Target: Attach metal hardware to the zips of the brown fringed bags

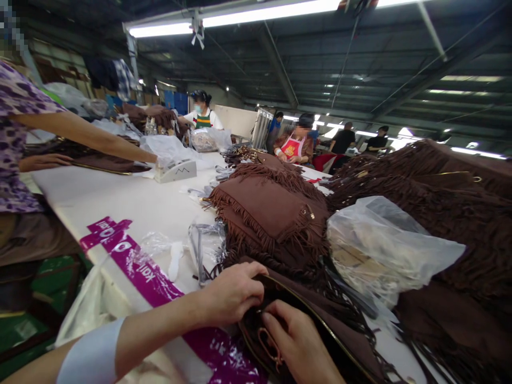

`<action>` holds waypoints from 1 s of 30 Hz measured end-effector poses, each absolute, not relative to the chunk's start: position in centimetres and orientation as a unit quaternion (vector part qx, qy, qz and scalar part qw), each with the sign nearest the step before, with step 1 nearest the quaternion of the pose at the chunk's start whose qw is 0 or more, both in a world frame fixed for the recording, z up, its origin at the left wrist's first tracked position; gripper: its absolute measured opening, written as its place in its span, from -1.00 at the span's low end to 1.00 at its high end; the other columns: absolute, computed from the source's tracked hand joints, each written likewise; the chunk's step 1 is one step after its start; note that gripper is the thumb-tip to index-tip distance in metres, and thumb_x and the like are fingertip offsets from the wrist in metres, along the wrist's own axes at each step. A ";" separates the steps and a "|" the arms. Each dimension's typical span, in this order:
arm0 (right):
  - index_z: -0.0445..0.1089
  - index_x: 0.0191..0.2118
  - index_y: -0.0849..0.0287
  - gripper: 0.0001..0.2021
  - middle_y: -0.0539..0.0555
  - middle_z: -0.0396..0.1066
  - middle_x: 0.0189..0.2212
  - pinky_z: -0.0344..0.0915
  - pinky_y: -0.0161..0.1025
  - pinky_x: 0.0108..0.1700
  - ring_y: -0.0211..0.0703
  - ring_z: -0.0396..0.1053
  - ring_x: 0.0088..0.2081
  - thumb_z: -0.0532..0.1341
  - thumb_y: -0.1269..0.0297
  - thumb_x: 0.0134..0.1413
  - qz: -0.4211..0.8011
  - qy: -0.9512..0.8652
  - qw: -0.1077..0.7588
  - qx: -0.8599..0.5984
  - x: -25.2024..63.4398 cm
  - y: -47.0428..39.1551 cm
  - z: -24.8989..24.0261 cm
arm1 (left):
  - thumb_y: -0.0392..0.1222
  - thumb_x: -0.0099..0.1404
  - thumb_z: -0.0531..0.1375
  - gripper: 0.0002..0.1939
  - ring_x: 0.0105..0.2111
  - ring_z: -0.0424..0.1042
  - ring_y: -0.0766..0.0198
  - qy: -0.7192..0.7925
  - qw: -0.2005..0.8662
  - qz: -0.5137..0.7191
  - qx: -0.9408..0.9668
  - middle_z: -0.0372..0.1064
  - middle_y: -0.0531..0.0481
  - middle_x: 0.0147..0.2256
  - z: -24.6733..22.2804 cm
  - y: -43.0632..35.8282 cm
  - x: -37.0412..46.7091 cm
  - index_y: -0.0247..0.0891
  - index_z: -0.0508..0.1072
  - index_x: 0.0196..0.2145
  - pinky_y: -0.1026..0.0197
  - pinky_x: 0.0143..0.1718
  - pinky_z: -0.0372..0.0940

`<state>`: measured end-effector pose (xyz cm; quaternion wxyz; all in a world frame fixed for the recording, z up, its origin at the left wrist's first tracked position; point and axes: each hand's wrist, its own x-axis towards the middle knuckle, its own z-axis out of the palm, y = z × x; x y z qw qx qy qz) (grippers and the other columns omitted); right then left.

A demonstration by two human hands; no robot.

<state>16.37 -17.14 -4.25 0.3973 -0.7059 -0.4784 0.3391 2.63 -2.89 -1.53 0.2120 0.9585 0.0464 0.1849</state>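
A dark brown fringed bag [340,325] lies on the white table [120,200] right in front of me, its zipped mouth parted. My left hand [236,292] rests at the far edge of that opening with its fingers bent; what they pinch is too small to name. Inside the near part of the mouth, my right hand [298,336] has its thumb and fingers pressed together on something hidden. A metal clasp or ring [270,346] hangs beside the right thumb. Just beyond both hands sits a stack of brown fringed bags [264,208].
Purple printed tape [140,269] runs along the table's left edge. A clear plastic bag [384,245] lies at right, before a large fringed pile [452,213]. At left, a co-worker's arm [88,133] reaches to a white dispenser [176,170]. Other people work farther back.
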 end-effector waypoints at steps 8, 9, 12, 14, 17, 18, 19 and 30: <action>0.39 -0.38 0.14 -0.69 -0.09 0.24 -0.55 0.05 -0.40 -0.51 -0.33 0.12 -0.54 0.33 -0.02 0.02 0.421 -0.400 0.565 -0.586 17.1 -18.0 -0.6 | -0.37 0.32 -0.04 -0.84 -0.38 0.33 0.26 0.110 0.291 0.280 0.908 0.35 -0.08 -0.34 1.4 -7.9 1.3 -0.28 0.29 -0.37 0.24 -0.35 0.25; 0.38 -0.38 0.15 -0.64 -0.11 0.23 -0.56 0.01 -0.44 -0.54 -0.36 0.08 -0.56 0.39 -0.05 -0.04 0.457 -0.349 0.608 -0.548 16.9 -17.8 -0.6 | -0.34 0.33 -0.05 -0.84 -0.45 0.33 0.30 0.129 0.375 0.272 0.877 0.34 -0.02 -0.43 1.1 -8.6 1.6 -0.26 0.28 -0.35 0.27 -0.38 0.24; 0.40 -0.42 0.17 -0.58 -0.10 0.26 -0.56 0.02 -0.49 -0.56 -0.41 0.09 -0.57 0.52 -0.01 -0.23 0.493 -0.236 0.700 -0.460 16.6 -17.3 -1.0 | -0.19 0.40 -0.10 -0.80 -0.65 0.25 0.39 0.187 0.587 0.221 0.756 0.31 0.11 -0.60 -0.4 -9.7 2.6 -0.24 0.27 -0.27 0.36 -0.54 0.18; 0.43 -0.41 0.16 -0.60 -0.08 0.29 -0.53 0.09 -0.50 -0.56 -0.42 0.11 -0.56 0.53 0.00 -0.24 0.493 -0.206 0.731 -0.425 16.8 -17.3 -1.3 | -0.05 0.41 -0.11 -0.72 -0.72 0.15 0.43 0.222 0.654 0.204 0.694 0.37 0.08 -0.58 -1.2 -9.7 3.3 -0.26 0.27 -0.22 0.39 -0.66 0.06; 0.47 -0.38 0.16 -0.65 -0.07 0.30 -0.52 0.17 -0.48 -0.56 -0.42 0.11 -0.58 0.44 -0.04 -0.04 0.504 -0.237 0.740 -0.376 17.3 -17.4 -1.6 | 0.02 0.34 -0.03 -0.72 -0.73 0.14 0.46 0.226 0.684 0.179 0.670 0.46 -0.02 -0.44 -1.7 -9.4 3.8 -0.25 0.27 -0.25 0.41 -0.71 0.04; 0.48 -0.37 0.16 -0.66 -0.07 0.30 -0.52 0.20 -0.46 -0.55 -0.41 0.13 -0.58 0.40 -0.05 0.02 0.516 -0.255 0.735 -0.359 17.5 -17.4 -1.6 | 0.00 0.31 0.00 -0.75 -0.68 0.20 0.45 0.213 0.686 0.175 0.674 0.46 -0.03 -0.42 -1.8 -9.3 3.9 -0.26 0.27 -0.28 0.41 -0.68 0.10; 0.49 -0.34 0.15 -0.68 -0.06 0.33 -0.50 0.25 -0.45 -0.52 -0.40 0.17 -0.58 0.37 -0.04 0.07 0.528 -0.268 0.729 -0.342 17.7 -17.4 -1.7 | -0.04 0.29 0.03 -0.78 -0.63 0.26 0.43 0.199 0.684 0.176 0.680 0.45 -0.02 -0.41 -1.9 -9.3 4.0 -0.26 0.28 -0.32 0.40 -0.63 0.16; 0.50 0.00 -0.04 -0.60 0.17 0.41 0.12 0.46 -0.13 -0.01 0.09 0.31 0.18 0.47 0.24 0.00 0.503 -0.291 0.718 -0.383 19.8 -17.6 -4.6 | 0.00 0.16 0.07 -0.75 -0.59 0.28 0.40 0.222 0.705 0.206 0.641 0.31 0.05 -0.53 -2.7 -9.0 4.8 -0.27 0.25 -0.43 0.33 -0.53 0.20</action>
